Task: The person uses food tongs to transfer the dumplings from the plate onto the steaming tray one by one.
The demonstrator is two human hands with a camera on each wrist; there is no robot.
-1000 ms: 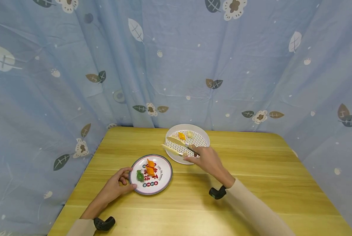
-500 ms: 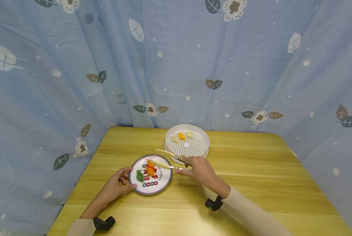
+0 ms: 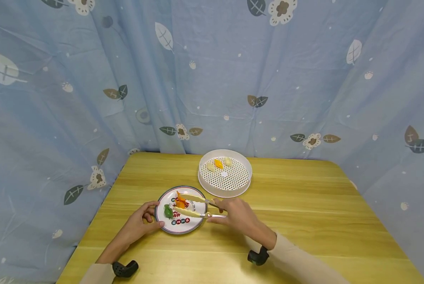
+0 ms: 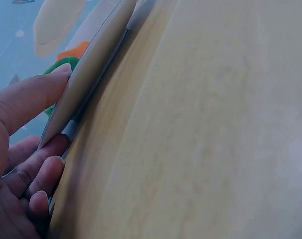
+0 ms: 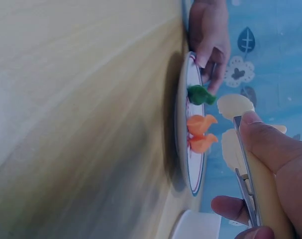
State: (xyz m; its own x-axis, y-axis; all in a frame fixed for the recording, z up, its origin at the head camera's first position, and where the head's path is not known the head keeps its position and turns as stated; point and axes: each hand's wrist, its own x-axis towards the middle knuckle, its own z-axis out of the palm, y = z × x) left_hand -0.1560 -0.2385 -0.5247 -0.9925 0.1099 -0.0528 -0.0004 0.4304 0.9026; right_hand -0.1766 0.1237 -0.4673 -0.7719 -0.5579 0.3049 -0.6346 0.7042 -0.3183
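Observation:
A round patterned plate (image 3: 190, 226) lies on the wooden table (image 3: 304, 205). It carries two orange dumplings (image 3: 180, 201) and a green one (image 3: 168, 212). My left hand (image 3: 151, 215) pinches the plate's near-left rim, thumb (image 4: 29, 97) on top and fingers under the plate's edge (image 4: 93, 67). My right hand (image 3: 222, 211) grips cream tongs (image 3: 192, 205), whose spread arms hover over the plate on either side of the orange dumplings (image 5: 200, 133). Nothing sits between the tongs' tips (image 5: 235, 105). The green dumpling (image 5: 200, 94) lies nearest the left hand (image 5: 208, 30).
A white perforated steamer tray (image 3: 233, 188) stands behind the plate, with one orange dumpling (image 3: 218, 163) and two pale ones (image 3: 210, 167) at its far side. Blue leaf-print curtains (image 3: 212, 79) close in the table on three sides.
My right hand has carried the tongs from over the steamer tray down and left to above the plate. The left hand and the plate have stayed put.

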